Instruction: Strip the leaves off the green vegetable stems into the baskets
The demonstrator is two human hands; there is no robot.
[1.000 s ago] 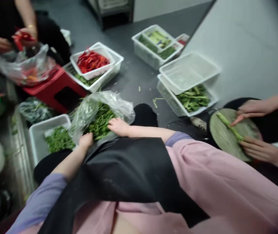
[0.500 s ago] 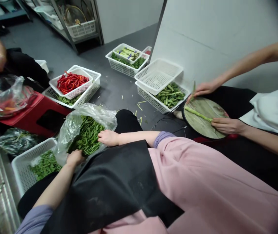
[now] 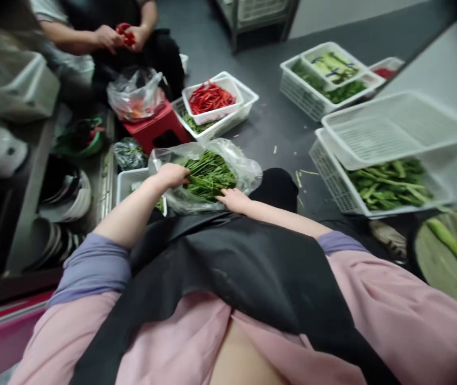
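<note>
An open clear plastic bag (image 3: pixel 248 170) full of thin green stems (image 3: pixel 210 174) rests on my lap. My left hand (image 3: pixel 175 175) is at the bag's left side, its fingers closed round some of the stems. On the right side of the pile lies my right hand (image 3: pixel 232 200), palm down, its fingers apart on the stems. Just left of the bag, partly behind my left forearm, is a white basket (image 3: pixel 126 184) with more greens.
A red stool (image 3: pixel 158 128) holds a bag. Beyond are baskets with red chilies (image 3: pixel 211 99), bundled greens (image 3: pixel 334 67) and green pods (image 3: pixel 388 184). Across from me a person's hands (image 3: pixel 110 38) hold something red. A metal shelf (image 3: pixel 38 176) stands left.
The view has swung left. My left hand has moved from the bag's lower edge up onto the stems and closed on some. My right hand stays on the right side of the pile.
</note>
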